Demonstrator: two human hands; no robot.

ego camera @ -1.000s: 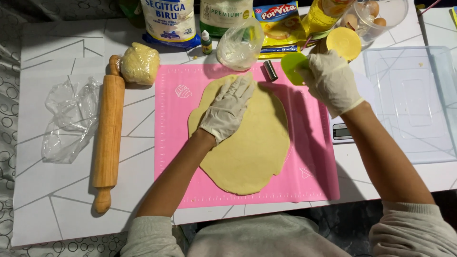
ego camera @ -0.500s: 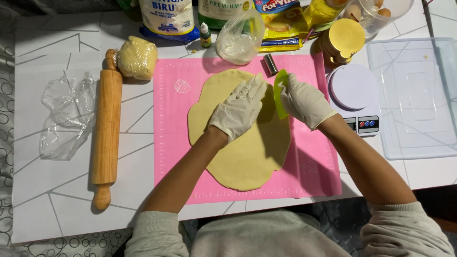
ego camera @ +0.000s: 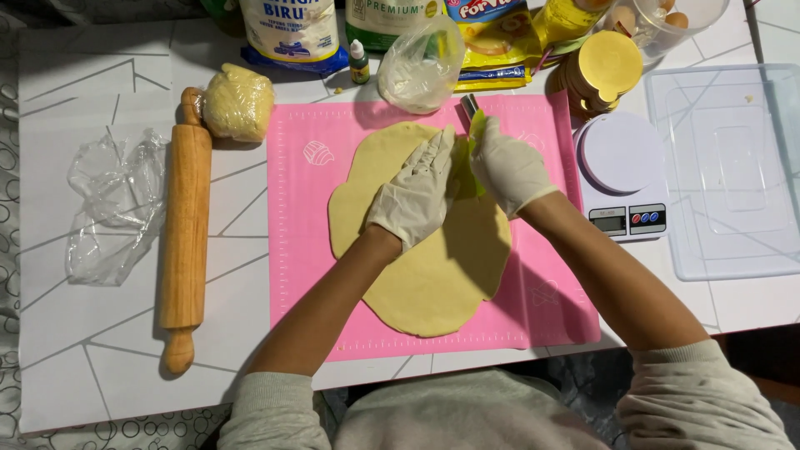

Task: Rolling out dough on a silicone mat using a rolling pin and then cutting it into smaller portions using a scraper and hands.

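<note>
The rolled dough sheet (ego camera: 425,250) lies flat on the pink mat (ego camera: 308,275), covering most of the mat's centre. The left hand (ego camera: 414,200), gloved, rests palm-down on the sheet's upper part with fingers extended and pressed together. The right hand (ego camera: 508,167), also gloved, pinches a small green cutter (ego camera: 475,137) on edge against the dough, just beside the left fingertips.

Step in hand, as judged: pressing the cutter into the sheet while the left hand steadies it. The next move calls for even downward pressure and a clean lift so the cut piece does not tear.

Relative to the mat:
- Left, touching the table: wooden rolling pin (ego camera: 185,242); above its top end, a wrapped dough ball (ego camera: 238,102); further left, a crumpled clear plastic sheet (ego camera: 117,204).
- Far edge: a white-and-blue bag (ego camera: 292,33), a small green-capped bottle (ego camera: 358,62), a clear plastic bag (ego camera: 421,67), a yellow packet (ego camera: 492,42).
- Right: a stack of round gold lids (ego camera: 604,67), a white kitchen scale (ego camera: 623,171), a clear plastic tray (ego camera: 733,167).
</note>
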